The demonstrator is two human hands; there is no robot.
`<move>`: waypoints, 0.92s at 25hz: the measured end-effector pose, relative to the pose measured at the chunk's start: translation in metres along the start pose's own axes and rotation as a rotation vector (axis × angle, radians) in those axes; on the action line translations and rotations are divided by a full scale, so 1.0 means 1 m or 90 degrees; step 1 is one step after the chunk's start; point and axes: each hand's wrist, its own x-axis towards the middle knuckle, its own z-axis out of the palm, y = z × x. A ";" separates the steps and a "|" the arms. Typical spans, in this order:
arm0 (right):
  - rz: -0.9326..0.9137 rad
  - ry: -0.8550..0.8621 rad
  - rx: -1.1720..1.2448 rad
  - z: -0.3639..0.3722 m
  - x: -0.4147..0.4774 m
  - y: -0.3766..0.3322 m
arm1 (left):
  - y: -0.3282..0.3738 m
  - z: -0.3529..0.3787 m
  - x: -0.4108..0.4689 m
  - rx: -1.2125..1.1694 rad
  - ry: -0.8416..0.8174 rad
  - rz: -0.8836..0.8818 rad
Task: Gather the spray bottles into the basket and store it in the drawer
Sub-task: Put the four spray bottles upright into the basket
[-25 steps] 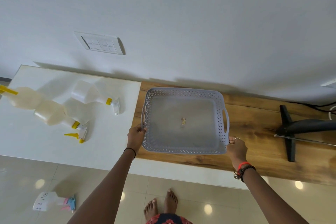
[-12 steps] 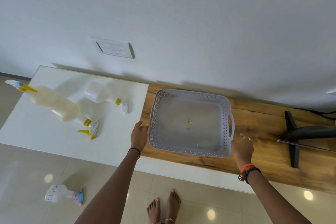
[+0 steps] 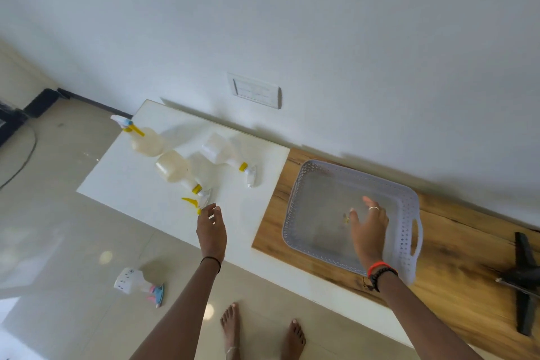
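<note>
Reaching left hand (image 3: 211, 232) — grip open, just short of spray bottle (image 3: 178, 173).

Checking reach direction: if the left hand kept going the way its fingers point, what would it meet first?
Probably the yellow trigger of the nearest spray bottle, just ahead of the left hand; depth is unclear.

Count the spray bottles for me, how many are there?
4. Three lie on the white tabletop: far-left, middle, nearest the basket. One lies on the floor. None look hidden.
</note>
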 end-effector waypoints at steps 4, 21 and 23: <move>-0.074 -0.099 0.044 0.050 -0.012 -0.047 | -0.006 -0.040 0.033 0.003 0.049 0.013; -0.039 -0.483 0.051 0.310 -0.020 -0.222 | -0.033 -0.122 0.255 0.225 -0.146 0.162; -0.040 -0.522 0.036 0.327 -0.018 -0.231 | -0.034 -0.120 0.271 0.241 -0.190 0.172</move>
